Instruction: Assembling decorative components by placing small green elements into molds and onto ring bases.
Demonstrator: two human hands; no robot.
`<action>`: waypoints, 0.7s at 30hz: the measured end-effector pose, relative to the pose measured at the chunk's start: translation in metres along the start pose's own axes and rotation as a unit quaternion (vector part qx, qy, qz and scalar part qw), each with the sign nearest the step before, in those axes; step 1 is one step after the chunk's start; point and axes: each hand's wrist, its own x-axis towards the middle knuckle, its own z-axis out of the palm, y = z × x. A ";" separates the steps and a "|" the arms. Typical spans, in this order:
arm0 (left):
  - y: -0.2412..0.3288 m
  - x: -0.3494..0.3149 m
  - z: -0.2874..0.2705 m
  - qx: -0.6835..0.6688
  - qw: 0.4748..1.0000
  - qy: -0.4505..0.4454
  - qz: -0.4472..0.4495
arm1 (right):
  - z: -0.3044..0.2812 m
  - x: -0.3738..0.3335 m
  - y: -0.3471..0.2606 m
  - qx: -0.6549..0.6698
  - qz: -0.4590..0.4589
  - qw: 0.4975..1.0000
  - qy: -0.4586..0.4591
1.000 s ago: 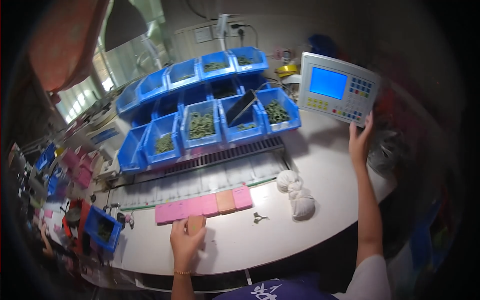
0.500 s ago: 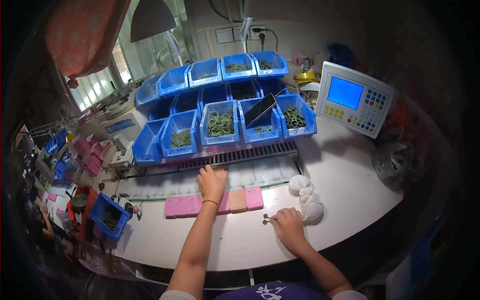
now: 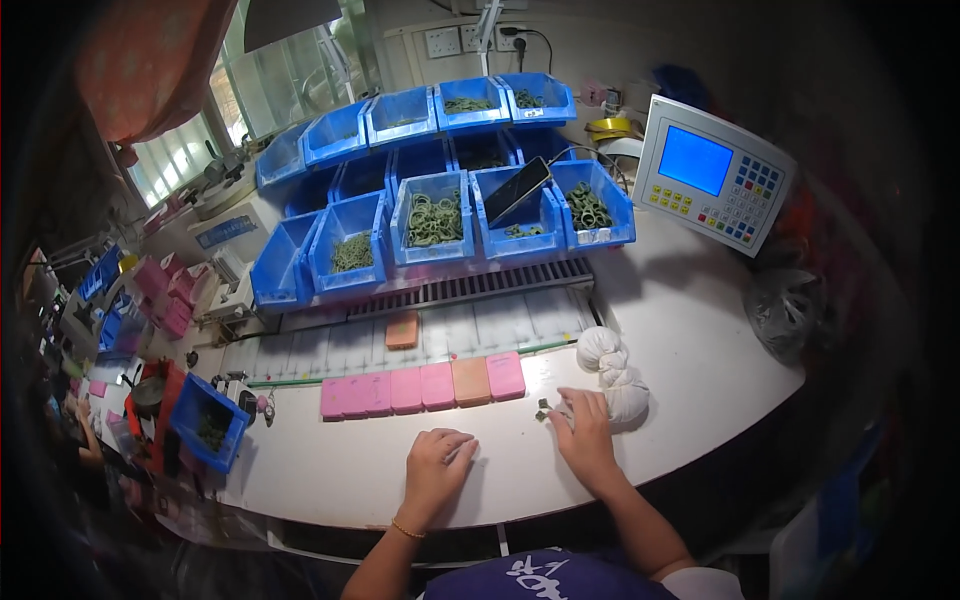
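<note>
My left hand [image 3: 438,470] hovers over the white table near its front edge, fingers loosely bent and thumb apart, holding nothing I can see. To its right my right hand [image 3: 588,440] is open, thumb and forefinger apart. Small dark-green pieces [image 3: 543,408] lie on the table just left of its thumb. Behind that hand sits a knotted white cloth bundle [image 3: 622,393]. A row of pink blocks [image 3: 406,390], with one orange block [image 3: 470,381] among them, lies ahead of my hands. Another orange block [image 3: 402,330] rests alone on the pale marked strip [image 3: 500,322].
Tiered blue bins [image 3: 430,252] at the back hold green ring-like parts. A phone [image 3: 517,191] leans in one bin. A grey console with a blue screen [image 3: 695,160] stands at right, beside a dark plastic bag [image 3: 787,312]. Another blue bin [image 3: 210,428] is at left.
My left hand has drawn back from the pale strip, leaving the orange block there in sight. My right finger and thumb have parted from the green pieces. The view has shifted slightly.
</note>
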 end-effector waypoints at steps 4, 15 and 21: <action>-0.001 -0.011 0.010 -0.240 0.951 -0.087 -0.175 | 0.001 0.044 -0.012 0.039 -0.095 0.993 -0.056; 0.008 -0.017 0.015 -0.169 0.969 -0.037 -0.179 | 0.005 0.024 -0.051 -0.084 -0.268 0.951 -0.131; 0.008 -0.024 0.023 -0.279 0.938 -0.122 -0.168 | -0.003 -0.031 -0.062 0.128 -0.247 0.930 -0.241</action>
